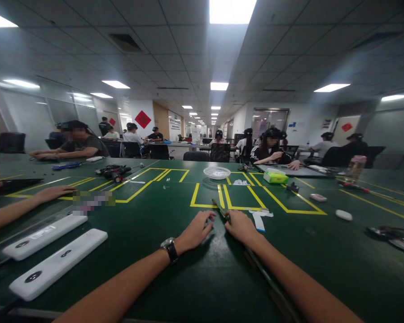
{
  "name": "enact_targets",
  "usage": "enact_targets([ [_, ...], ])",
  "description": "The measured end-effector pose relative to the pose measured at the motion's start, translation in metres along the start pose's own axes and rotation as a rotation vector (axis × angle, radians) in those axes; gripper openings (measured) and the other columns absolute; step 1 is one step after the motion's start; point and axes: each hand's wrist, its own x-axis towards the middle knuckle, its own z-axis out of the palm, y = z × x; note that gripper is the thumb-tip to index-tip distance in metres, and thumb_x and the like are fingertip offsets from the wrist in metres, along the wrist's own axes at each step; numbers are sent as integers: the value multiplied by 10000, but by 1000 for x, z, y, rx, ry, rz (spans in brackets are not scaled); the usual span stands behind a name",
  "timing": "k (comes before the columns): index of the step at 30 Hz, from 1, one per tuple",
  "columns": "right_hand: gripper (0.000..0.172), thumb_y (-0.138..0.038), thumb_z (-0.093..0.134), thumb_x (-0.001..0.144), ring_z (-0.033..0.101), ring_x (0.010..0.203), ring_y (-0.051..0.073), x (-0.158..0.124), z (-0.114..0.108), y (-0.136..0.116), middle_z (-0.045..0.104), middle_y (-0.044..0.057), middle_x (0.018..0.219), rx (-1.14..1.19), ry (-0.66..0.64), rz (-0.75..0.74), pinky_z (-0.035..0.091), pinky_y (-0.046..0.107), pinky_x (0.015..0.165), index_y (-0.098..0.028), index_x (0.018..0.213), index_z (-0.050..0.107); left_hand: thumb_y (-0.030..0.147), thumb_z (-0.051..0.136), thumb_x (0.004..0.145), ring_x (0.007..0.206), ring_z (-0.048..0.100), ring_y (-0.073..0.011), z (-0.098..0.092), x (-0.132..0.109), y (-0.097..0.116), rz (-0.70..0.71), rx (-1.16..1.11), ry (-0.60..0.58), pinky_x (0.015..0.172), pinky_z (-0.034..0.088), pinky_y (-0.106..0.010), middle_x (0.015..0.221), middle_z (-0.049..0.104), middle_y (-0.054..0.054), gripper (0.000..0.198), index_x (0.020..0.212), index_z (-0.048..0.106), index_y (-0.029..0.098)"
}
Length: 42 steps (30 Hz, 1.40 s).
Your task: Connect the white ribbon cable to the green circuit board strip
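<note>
Your right hand (241,226) pinches a slim dark flat tool (220,207); just left of it your left hand (195,231) curls on matte green mat (188,282), hold unclear.

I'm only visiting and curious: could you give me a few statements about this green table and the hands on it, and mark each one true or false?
1. The left hand has a watch on its wrist. True.
2. The right hand has its fingers on a thin tool. True.
3. The white bowl sits between the two hands. False: it stands farther off, beyond the yellow lines.
4. The two long white bars lie to the right of the hands. False: they lie to the left.
5. Yellow lines mark out boxes on the table. True.
</note>
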Motion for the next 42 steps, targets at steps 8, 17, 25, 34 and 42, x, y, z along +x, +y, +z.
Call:
enact_targets([
  [8, 265, -224, 499, 824, 628, 910, 210, -12, -3, -26, 697, 73, 952, 164, -7, -79, 389, 262, 751, -217, 1024, 672, 376, 450, 916, 916, 575, -183, 3, 6, -9, -210, -362, -51, 856, 393, -281, 972, 632, -44, 450, 1322, 438, 181],
  [17, 305, -355, 458, 901, 586, 953, 187, -21, -12, -36, 660, 77, 1015, 153, 35, -407, 392, 266, 834, -195, 1072, 654, 430, 546, 822, 580, 480, -109, 5, 13, -24, -379, -504, 111, 558, 378, -222, 680, 525, 26, 326, 955, 559, 132],
  [25, 450, -441, 413, 919, 517, 1112, 343, 11, -19, 45, 608, 199, 1162, -194, 152, 177, 402, 454, 887, -114, 1143, 626, 252, 554, 785, 502, 462, -69, 6, 12, -22, -407, -656, 194, 485, 375, -174, 642, 512, 59, 192, 958, 517, 177],
  [34, 518, -519, 410, 906, 543, 1098, 326, 12, 0, 56, 580, 207, 1201, -140, -72, 156, 429, 417, 862, -104, 1126, 628, 283, 677, 773, 522, 556, -67, 5, 9, -19, -448, -858, 282, 435, 383, -140, 806, 624, 16, 617, 1282, 329, 243],
  [42, 289, -231, 492, 880, 545, 1064, 203, 6, 5, 21, 591, 114, 1141, 70, -18, -234, 381, 280, 920, -159, 1135, 606, 136, 710, 767, 711, 680, -154, 1, 11, -15, -502, -1133, 408, 638, 561, -275, 928, 685, -77, 717, 1332, 271, 191],
])
